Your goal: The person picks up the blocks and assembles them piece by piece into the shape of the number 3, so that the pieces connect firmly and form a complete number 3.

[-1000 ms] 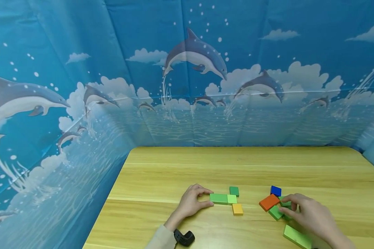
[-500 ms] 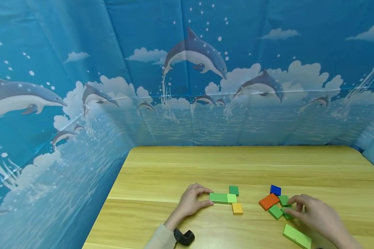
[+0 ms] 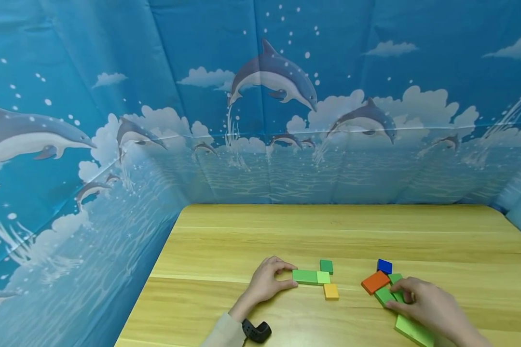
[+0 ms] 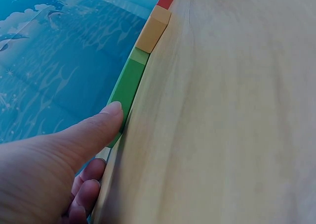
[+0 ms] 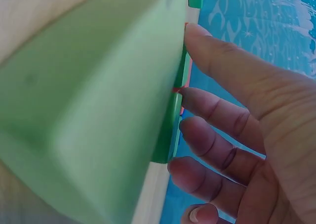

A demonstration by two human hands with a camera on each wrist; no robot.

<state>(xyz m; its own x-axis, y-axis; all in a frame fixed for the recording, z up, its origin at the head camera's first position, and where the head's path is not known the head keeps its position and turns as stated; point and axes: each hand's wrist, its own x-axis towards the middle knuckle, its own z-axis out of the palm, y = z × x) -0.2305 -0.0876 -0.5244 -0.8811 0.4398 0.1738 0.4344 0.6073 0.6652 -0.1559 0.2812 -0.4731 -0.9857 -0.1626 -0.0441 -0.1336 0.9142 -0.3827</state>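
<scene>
My left hand (image 3: 267, 280) pinches the left end of a longer green block (image 3: 304, 276), which lies flat on the table. In the left wrist view the thumb (image 4: 106, 117) presses the block's side. A small light-green block (image 3: 323, 277) sits end to end with it. To the right, my right hand (image 3: 430, 304) has thumb and index finger at opposite sides of a green block (image 3: 384, 297). Beneath the fingers lies another green block, partly covered. A red-orange block (image 3: 375, 282) touches this group, and a third green block (image 3: 394, 278) shows behind the fingers.
Near the light-green block lie a dark green block (image 3: 326, 266) and a yellow block (image 3: 331, 292). A blue block (image 3: 384, 266) is behind the red-orange one. A long light-green block (image 3: 412, 331) lies under the right wrist. A dolphin-printed curtain (image 3: 286, 164) borders the wooden table (image 3: 243, 231).
The right hand moves back and right off the green blocks, then returns left and nearer, with its fingertips now at the front-left green block. My left hand stays in place.
</scene>
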